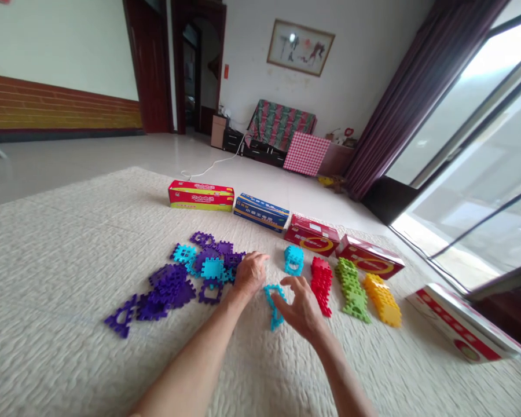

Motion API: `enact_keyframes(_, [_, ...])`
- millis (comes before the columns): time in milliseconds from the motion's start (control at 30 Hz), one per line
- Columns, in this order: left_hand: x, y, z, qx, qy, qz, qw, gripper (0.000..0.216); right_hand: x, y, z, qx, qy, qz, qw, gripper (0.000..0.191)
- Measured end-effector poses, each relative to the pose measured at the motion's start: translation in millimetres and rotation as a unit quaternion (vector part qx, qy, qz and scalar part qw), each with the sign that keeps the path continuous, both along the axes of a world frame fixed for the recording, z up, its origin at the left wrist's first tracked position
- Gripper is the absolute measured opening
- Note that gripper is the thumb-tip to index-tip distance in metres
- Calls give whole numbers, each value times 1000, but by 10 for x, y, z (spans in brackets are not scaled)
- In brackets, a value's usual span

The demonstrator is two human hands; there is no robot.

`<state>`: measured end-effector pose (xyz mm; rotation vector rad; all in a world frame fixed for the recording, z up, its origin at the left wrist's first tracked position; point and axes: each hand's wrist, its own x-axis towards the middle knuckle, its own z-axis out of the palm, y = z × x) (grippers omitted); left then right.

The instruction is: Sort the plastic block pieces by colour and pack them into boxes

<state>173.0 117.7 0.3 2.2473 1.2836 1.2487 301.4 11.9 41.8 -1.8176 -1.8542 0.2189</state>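
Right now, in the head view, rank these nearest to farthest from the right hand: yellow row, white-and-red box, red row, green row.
From the right hand:
1. Red row: just to its right.
2. Green row: right of red.
3. Yellow row: right of green.
4. White-and-red box: far right.

Lying beside the right fingers (292, 282), partly hidden: open-framed turquoise pieces (268, 294) with notched edges. Just beyond those fingers, stacked turquoise pieces (294, 253). Left of the left fingers (261, 256), overlapping loosely: purple and turquoise pile (212, 268).
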Motion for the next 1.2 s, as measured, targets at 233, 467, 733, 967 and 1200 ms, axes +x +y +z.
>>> enact_keyframes(233, [-20,87,-30,-8,-9,28,1000,37,-161,164,-4,-115,-105,-43,987,44])
enact_keyframes(467, [1,80,-30,-12,-14,25,1000,36,-86,322,-12,-86,-76,-87,990,43])
enact_keyframes(733, [8,75,-2,-5,-10,29,1000,35,215,382,-62,-60,-68,-2,996,37])
enact_keyframes(967, [25,87,8,-2,-35,27,999,34,311,358,-30,-80,-81,72,991,39])
enact_keyframes(1200, [-98,191,197,79,-218,85,969,27,352,408,-25,38,-103,25,994,44])
